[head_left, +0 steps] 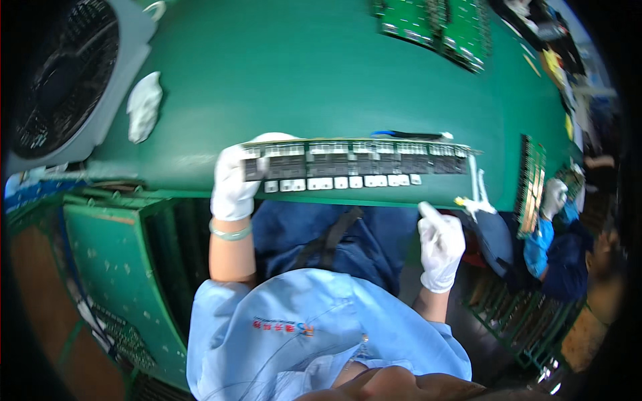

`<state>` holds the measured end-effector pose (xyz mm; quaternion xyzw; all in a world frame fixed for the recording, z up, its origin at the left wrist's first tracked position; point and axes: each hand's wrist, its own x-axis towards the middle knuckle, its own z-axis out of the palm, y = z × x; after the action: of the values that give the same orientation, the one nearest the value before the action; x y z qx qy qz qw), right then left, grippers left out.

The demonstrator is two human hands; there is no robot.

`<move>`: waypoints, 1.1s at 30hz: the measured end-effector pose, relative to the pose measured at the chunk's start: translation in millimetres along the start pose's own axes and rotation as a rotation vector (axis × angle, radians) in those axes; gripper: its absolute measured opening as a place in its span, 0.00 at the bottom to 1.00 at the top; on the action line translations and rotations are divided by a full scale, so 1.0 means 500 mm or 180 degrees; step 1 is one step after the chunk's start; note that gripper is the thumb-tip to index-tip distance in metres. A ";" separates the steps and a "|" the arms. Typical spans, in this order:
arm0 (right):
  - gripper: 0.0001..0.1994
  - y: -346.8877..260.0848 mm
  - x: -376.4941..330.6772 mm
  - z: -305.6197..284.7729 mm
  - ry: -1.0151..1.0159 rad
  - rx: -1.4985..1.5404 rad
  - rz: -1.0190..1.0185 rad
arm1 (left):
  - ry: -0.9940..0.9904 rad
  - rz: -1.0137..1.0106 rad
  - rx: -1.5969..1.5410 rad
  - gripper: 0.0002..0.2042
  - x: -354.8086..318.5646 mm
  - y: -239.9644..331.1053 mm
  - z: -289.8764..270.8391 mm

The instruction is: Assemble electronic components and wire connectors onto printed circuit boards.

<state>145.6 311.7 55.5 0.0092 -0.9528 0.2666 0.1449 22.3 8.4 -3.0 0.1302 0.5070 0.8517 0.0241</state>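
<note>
My left hand [234, 184], in a white glove, grips the left end of a long circuit board [354, 162]. The board has black parts along its middle and a row of white square connectors on its near side. It is held level over the green table's near edge, slightly blurred. My right hand [441, 247], also gloved, is apart from the board, below its right end. Its index finger stretches out and the other fingers curl; nothing shows in it. Behind the board lies a slim blue and black tool [411, 135], partly hidden.
A grey fan [127, 67] and a crumpled white cloth or glove [144, 107] are on the left. Green circuit boards [435, 30] lie at the far right. A green cabinet [120, 267] stands left of me. At right, a co-worker's gloved hand [554, 198] is beside another board [529, 187].
</note>
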 end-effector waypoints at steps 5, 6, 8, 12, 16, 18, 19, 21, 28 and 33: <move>0.23 -0.143 0.064 0.101 -0.1490 0.0696 -0.1532 | -0.0121 -0.0381 -0.1569 0.11 -0.023 0.008 -0.030; 0.24 -0.184 0.080 0.101 -0.1942 0.0586 -0.1605 | -0.0099 -0.0468 -0.1623 0.12 -0.023 0.021 -0.023; 0.25 -0.216 0.079 0.127 -0.1990 0.0259 -0.2094 | 0.0035 -0.1007 -0.0889 0.13 -0.013 0.033 -0.028; 0.26 -0.251 0.077 0.168 -0.2145 -0.0006 -0.1956 | -0.0472 -0.0244 -0.0168 0.13 0.011 0.044 0.008; 0.26 -0.241 0.081 0.182 -0.2082 -0.0054 -0.1787 | 0.0010 -0.0261 0.0157 0.16 0.005 0.014 0.033; 0.25 -0.232 0.087 0.179 -0.2008 -0.0356 -0.1801 | -0.0657 0.0886 0.0512 0.18 0.029 -0.014 0.027; 0.25 -0.224 0.084 0.179 -0.1998 -0.0424 -0.1810 | -0.0834 0.0781 0.0724 0.19 0.032 -0.011 0.023; 0.26 -0.214 0.087 0.172 -0.2051 -0.0459 -0.1749 | -0.0873 0.0513 0.0750 0.19 0.041 0.000 0.036; 0.29 -0.214 0.082 0.190 -0.1787 -0.0182 -0.1476 | -0.1231 -0.0022 0.0967 0.16 0.062 0.007 0.015; 0.27 -0.215 0.088 0.195 -0.1949 -0.0430 -0.1482 | -0.0745 0.0353 0.0917 0.15 0.050 -0.017 0.017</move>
<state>87.2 172.4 42.7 0.2948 -0.9398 0.1481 -0.0892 -0.4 24.2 -1.4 0.2582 0.6095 0.7494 0.0171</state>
